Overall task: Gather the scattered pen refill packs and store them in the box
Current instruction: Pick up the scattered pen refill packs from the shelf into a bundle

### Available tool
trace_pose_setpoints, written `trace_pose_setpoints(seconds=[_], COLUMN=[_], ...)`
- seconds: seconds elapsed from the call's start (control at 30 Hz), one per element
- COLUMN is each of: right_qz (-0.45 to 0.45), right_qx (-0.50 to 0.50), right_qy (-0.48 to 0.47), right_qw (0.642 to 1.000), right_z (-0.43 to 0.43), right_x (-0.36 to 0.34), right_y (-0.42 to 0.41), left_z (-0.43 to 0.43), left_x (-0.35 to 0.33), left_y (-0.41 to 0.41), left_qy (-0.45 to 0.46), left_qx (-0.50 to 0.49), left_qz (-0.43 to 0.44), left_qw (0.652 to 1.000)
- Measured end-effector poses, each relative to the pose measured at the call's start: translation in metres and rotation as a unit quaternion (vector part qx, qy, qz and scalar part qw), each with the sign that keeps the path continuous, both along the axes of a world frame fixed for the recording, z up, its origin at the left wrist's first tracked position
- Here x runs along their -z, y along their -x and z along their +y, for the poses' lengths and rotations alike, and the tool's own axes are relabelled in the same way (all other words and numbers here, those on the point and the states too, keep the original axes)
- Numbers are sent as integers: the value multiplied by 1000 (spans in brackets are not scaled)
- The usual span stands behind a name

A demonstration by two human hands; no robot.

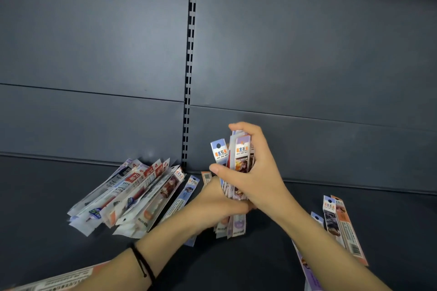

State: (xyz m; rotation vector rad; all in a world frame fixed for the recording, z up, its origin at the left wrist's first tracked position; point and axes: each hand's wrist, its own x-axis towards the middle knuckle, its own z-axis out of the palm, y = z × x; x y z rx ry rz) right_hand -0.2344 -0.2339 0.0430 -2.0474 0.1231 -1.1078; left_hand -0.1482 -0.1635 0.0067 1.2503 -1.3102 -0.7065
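My right hand (256, 172) grips the upper part of an upright bundle of pen refill packs (237, 224) above the dark shelf. Lower down, my left hand (217, 203) holds the same bundle, its fingers hidden behind the packs. A fanned pile of refill packs (127, 196) lies flat on the shelf to the left of my hands. A few more packs (340, 224) lie on the right beside my right forearm. No box is in view.
The dark shelf deck (47, 220) runs to a dark back panel (94, 54) with a slotted upright rail (190, 66). Another pack (61, 280) pokes in at the bottom left corner, and a purple pack (309, 271) lies under my right forearm.
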Motion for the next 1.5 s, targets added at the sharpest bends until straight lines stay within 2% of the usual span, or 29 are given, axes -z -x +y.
trace_pose_setpoints(seconds=[0.1, 0.23, 0.5, 0.73, 0.87, 1.0, 1.1, 1.17, 1.23, 1.27, 1.3, 1.37, 1.4, 1.43, 1.5], right_qz=[0, 22, 31, 47, 19, 48, 120, 184, 246, 267, 283, 324, 351, 375, 399], right_qx=[-22, -88, -116, -120, -105, -36, 41, 80, 88, 85, 79, 69, 66, 67, 84], right_qy=[0, -58, -73, -101, -171, -132, 4, 125, 212, 240, 261, 291, 302, 311, 327], right_qw=[1000, 994, 990, 987, 979, 989, 992, 972, 942, 930, 920, 897, 884, 871, 852], right_z=[-2, -8, -9, -17, -27, -35, -41, -38, -30, -26, -22, -14, -10, -8, -5], right_x=[-5, -14, -21, -15, -8, 4, 16, 24, 28, 29, 30, 31, 33, 37, 46], right_y=[4, 11, 13, 11, 7, 3, 1, 0, -2, -4, -7, -16, -21, -26, -32], left_z=[4, 6, 4, 5, 3, 11, 24, 35, 50, 58, 65, 80, 89, 98, 110], left_x=[0, 1, 1, 8, 6, -10, -33, -52, -69, -75, -78, -75, -70, -62, -43], left_y=[-5, -14, -9, -15, -19, -25, -36, -52, -74, -87, -101, -126, -137, -145, -158], left_qy=[-52, -107, -78, -96, -75, -68, -68, -66, -92, -125, -175, -301, -347, -375, -403], left_qx=[42, 77, 69, 198, 179, 65, -55, -136, -194, -221, -248, -303, -322, -333, -347], left_qz=[-16, -17, 93, 152, 216, 239, 171, 105, -3, -89, -183, -343, -390, -417, -433], left_qw=[998, 991, 990, 964, 957, 967, 981, 983, 977, 963, 935, 837, 790, 758, 727])
